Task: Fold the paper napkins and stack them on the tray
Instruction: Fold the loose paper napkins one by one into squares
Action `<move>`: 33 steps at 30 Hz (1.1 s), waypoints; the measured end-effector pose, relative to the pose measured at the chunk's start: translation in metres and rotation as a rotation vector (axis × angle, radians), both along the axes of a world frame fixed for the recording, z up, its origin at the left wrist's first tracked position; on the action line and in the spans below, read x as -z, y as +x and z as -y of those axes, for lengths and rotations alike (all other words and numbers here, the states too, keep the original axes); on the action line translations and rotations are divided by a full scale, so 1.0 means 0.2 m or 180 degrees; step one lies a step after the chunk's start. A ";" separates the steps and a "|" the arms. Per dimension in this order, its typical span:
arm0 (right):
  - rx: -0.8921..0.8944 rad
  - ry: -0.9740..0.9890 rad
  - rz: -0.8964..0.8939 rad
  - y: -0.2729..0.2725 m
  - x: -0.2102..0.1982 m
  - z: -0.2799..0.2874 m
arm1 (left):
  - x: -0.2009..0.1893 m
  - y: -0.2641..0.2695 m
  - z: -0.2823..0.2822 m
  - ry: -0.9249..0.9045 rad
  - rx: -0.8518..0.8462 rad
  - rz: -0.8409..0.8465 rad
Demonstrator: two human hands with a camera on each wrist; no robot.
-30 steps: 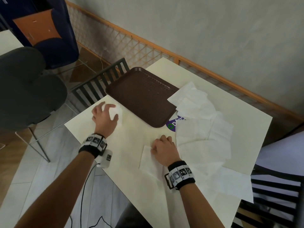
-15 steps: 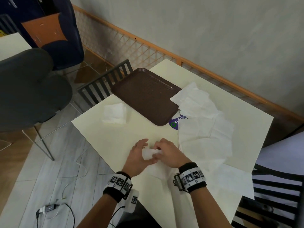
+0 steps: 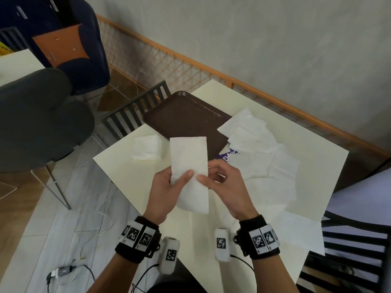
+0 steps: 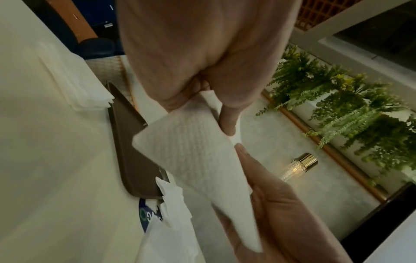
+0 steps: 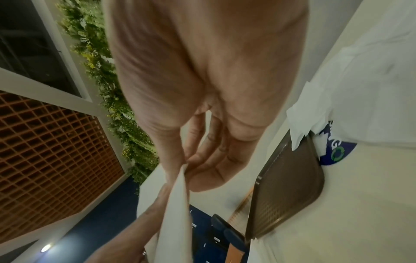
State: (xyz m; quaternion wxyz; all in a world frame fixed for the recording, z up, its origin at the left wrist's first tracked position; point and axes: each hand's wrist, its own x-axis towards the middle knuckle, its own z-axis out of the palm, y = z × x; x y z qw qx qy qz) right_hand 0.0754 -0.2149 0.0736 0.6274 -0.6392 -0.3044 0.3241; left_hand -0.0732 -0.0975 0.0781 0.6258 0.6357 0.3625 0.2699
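Note:
A white paper napkin [image 3: 188,159], folded into a long strip, is held up above the cream table [image 3: 127,178]. My left hand [image 3: 172,183] pinches its lower left side, thumb on the front. From the right, my right hand [image 3: 208,172] pinches its edge. The left wrist view shows the napkin [image 4: 191,153] between thumb and fingers; in the right wrist view it shows edge-on [image 5: 178,204]. The brown tray [image 3: 186,117] lies bare behind the napkin. One folded napkin [image 3: 146,148] rests on the table left of the tray.
Several unfolded napkins [image 3: 266,166] spread over the table's right half, partly covering a purple pack [image 3: 231,154]. A dark slatted chair [image 3: 131,117] stands behind the tray, a grey chair [image 3: 38,121] at the left, another chair [image 3: 355,261] at the right. Cables [image 3: 63,271] lie on the floor.
My left hand left the folded napkin beside the tray and joined my right hand. Both lifted the napkin off the table; it now hangs as a long strip.

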 end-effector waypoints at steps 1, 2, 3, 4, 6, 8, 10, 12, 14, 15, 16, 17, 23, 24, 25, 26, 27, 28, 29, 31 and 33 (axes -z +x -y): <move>-0.0042 0.0083 0.0054 -0.01 0.00 0.01 | -0.01 0.00 0.00 0.0013 0.0004 0.0035; -0.0021 0.0159 0.0118 -0.01 0.00 0.01 | -0.02 -0.01 0.00 0.0038 0.0041 0.0057; 0.0022 0.0246 0.0147 -0.01 0.00 0.02 | -0.02 -0.02 -0.01 0.0105 0.0118 0.0092; 0.0063 0.0349 0.0149 0.00 0.00 0.03 | -0.03 -0.03 -0.03 0.0222 0.0232 0.0164; 0.0109 0.0630 0.0145 0.02 0.00 0.04 | -0.04 -0.06 -0.05 0.0446 0.0470 0.0308; 0.0145 0.0819 0.0042 0.03 0.00 0.05 | -0.06 -0.08 -0.07 0.0455 0.0572 0.0369; 0.0113 0.0866 -0.0138 0.03 0.01 0.05 | -0.07 -0.08 -0.07 0.0436 0.0586 0.0453; 0.0084 0.0837 -0.0293 0.04 0.03 0.05 | -0.07 -0.07 -0.07 0.0378 0.0594 0.0532; 0.0104 0.0818 -0.0374 0.04 0.03 0.05 | -0.07 -0.07 -0.06 0.0284 0.0560 0.0584; 0.0115 0.0818 -0.0372 0.04 0.03 0.05 | -0.08 -0.06 -0.06 0.0230 0.0540 0.0612; 0.0115 0.0815 -0.0325 0.04 0.03 0.06 | -0.08 -0.06 -0.06 0.0174 0.0526 0.0634; 0.0119 0.0801 -0.0262 0.04 0.04 0.06 | -0.09 -0.06 -0.05 0.0113 0.0515 0.0643; 0.0087 0.0611 -0.0668 0.01 -0.01 0.04 | -0.11 -0.06 -0.04 0.0005 0.0482 0.0589; 0.0090 0.0483 -0.0580 0.00 -0.03 0.04 | -0.10 -0.07 -0.04 0.0192 0.0541 0.0528; 0.0080 0.0286 -0.0289 -0.03 -0.05 0.03 | -0.10 -0.07 -0.04 0.0457 0.0616 0.0430; 0.0011 0.0078 0.0154 -0.06 -0.06 0.02 | -0.10 -0.08 -0.04 0.0756 0.0691 0.0308; -0.0101 -0.0132 0.0621 -0.09 -0.06 0.01 | -0.10 -0.08 -0.03 0.1000 0.0743 0.0201; -0.0191 -0.0330 0.1022 -0.12 -0.05 -0.01 | -0.10 -0.07 -0.03 0.1137 0.0765 0.0135; -0.0222 -0.0476 0.1332 -0.14 -0.04 -0.03 | -0.10 -0.07 -0.02 0.1194 0.0752 0.0104; -0.0182 -0.0558 0.1692 -0.15 -0.01 -0.07 | -0.10 -0.07 -0.02 0.1199 0.0612 0.0097; -0.0087 -0.0433 0.1729 -0.13 0.01 -0.08 | -0.09 -0.07 -0.03 0.1143 0.0355 0.0053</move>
